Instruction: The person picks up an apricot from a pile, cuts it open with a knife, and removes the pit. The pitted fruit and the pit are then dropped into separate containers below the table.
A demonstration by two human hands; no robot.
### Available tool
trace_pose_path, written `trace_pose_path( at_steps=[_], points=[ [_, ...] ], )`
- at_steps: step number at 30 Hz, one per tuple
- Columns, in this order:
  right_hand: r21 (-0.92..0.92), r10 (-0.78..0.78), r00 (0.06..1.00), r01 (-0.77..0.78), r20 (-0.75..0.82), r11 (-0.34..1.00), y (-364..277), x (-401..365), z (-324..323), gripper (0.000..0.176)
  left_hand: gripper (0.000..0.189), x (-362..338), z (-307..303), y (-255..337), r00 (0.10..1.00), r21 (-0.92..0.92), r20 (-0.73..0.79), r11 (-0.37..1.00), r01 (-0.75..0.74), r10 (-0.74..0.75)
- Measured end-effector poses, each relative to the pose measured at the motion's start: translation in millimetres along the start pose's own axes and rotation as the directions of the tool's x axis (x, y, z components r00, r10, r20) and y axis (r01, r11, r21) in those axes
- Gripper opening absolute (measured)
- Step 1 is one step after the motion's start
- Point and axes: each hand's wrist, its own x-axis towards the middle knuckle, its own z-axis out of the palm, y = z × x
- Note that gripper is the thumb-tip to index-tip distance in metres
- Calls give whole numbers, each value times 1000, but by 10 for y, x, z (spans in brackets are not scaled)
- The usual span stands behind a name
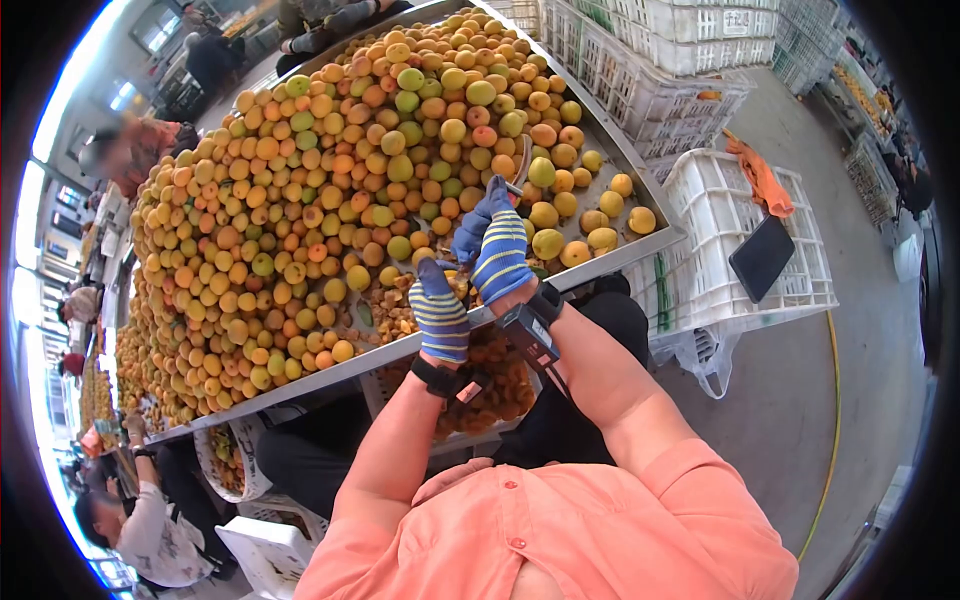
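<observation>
My right hand (492, 245), in a blue-and-yellow striped glove, is closed around a small knife with a curved blade (525, 160) that sticks up past the fist. Just left of it and lower, my left hand (438, 312) wears a matching glove, its fingers curled and its thumb up. Orange fruit flesh shows beside its fingertips, but what it holds is hidden. Both hands are over the near edge of a metal-rimmed table (385, 352) heaped with whole apricots (330, 210). Cut apricot pieces (393, 312) lie on the table by my left hand.
Below the table edge, a crate holds halved apricots (490, 385). At right, a white plastic crate (690, 265) carries a dark tablet-like slab (762, 258) and an orange cloth (760, 175). Stacked crates (650, 85) stand behind. Other people sit along the left side, one in a pale shirt (165, 535).
</observation>
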Motion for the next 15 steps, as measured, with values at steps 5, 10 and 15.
trace_pose_path(
  at_steps=[5, 10, 15],
  points=[
    [125, 72, 995, -63, -73, 990, 107, -12, 27, 54, 57, 58, 60, 148, 839, -806, 209, 398, 438, -502],
    [131, 135, 987, -146, 90, 981, 85, 5, 16, 51, 66, 129, 51, -16, 819, -822, 257, 330, 465, -513],
    [-575, -54, 946, 238, 318, 783, -57, 107, 33, 34, 61, 338, -231, 129, 745, -627, 292, 468, 623, -599]
  ],
)
